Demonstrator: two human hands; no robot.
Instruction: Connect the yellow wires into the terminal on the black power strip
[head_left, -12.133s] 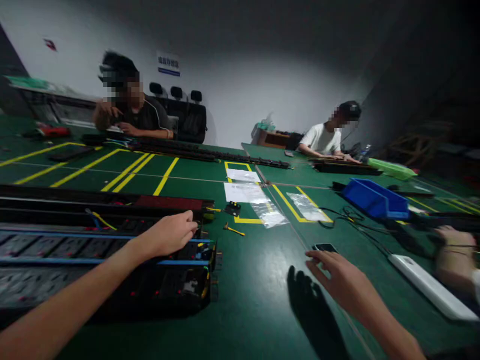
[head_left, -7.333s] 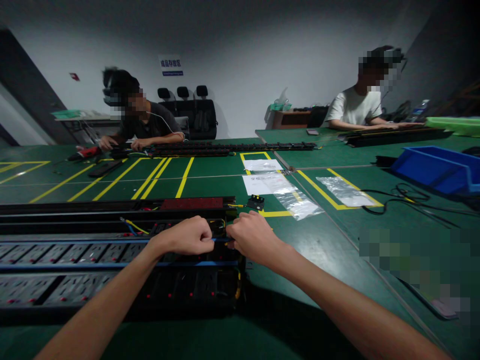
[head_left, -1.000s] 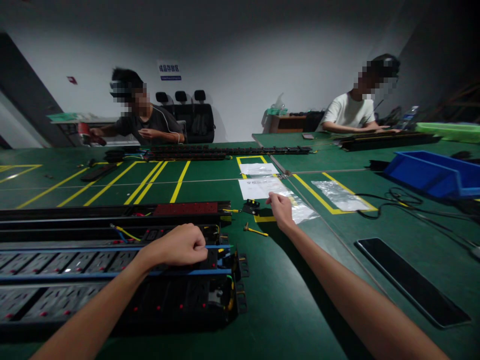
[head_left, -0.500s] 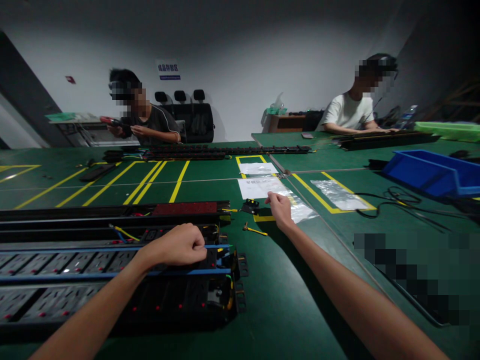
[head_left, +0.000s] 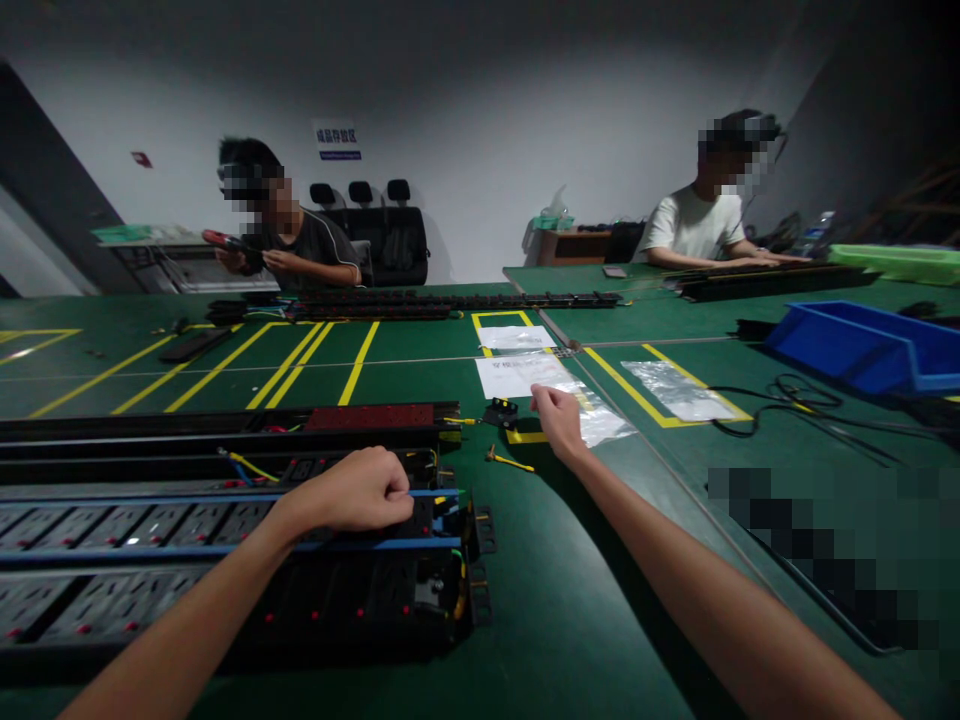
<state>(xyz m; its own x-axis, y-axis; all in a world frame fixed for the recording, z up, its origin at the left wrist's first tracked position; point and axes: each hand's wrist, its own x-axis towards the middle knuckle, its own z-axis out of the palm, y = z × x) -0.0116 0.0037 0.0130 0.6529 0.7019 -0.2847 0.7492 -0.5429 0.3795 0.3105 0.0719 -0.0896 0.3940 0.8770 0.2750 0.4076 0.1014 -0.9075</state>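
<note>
My left hand [head_left: 360, 488] is closed in a fist, lying over a long strip with blue edges [head_left: 322, 547], a row of grey sockets and red dots. Its fingertips are tucked out of sight. Over a white paper sheet [head_left: 499, 379], my right hand [head_left: 556, 412] hovers with its fingers curled in. Whatever it holds, if anything, is hidden. Just left of it lies a small black part [head_left: 500, 412], apart from the fingers. Below that part is a short yellow-sleeved piece [head_left: 511, 460] with a brass-coloured end.
Another black socket strip [head_left: 337, 610] lies nearest me. Behind are a black rail with a red-brown panel [head_left: 371, 417] and a clear plastic bag [head_left: 679, 390]. A blue bin [head_left: 847, 350] and black cables [head_left: 757, 405] are at right. Two people [head_left: 307, 240] work across the green table.
My right hand has shifted very slightly to the left. My left hand has stayed in place. The person at the far right has leaned a little to the left.
</note>
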